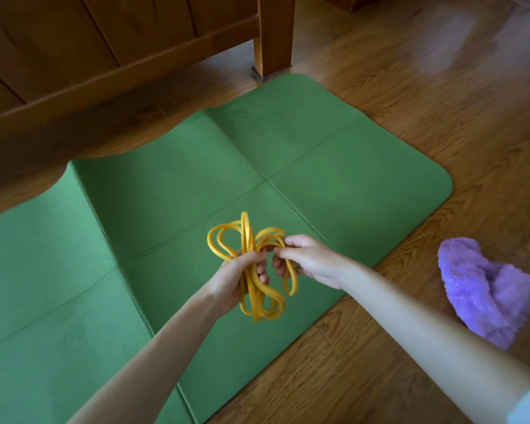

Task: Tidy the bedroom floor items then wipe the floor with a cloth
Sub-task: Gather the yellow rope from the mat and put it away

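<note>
Head view looks down on one green mat (172, 185) spread on the wooden floor (441, 123), and everything else sits around that mat. Its far edge runs wavy along the foot of a wooden bed frame (110, 50), and one bed leg (274, 35) stands just beyond the mat's far corner. The mat's right edge is straight with a rounded corner; past it lies bare floor. Fold creases cross the mat, and most of its surface is uncovered.

Above the mat's near-right part, two hands hold one yellow band (251, 270), coiled into many loops and lifted off the mat. The left hand (242, 276) grips the middle of the bundle, fingers curled round it, with loops sticking out above and below the fist. The right hand (306, 258) pinches some loops at the bundle's right side, fingers bent around the strands.

One fluffy purple cloth (484, 289) lies crumpled on the floor to the right of the mat, well apart from its edge, partly behind the right forearm. A pale blurred patch sits on the floor beyond the mat's far right corner; I cannot tell what it is.
</note>
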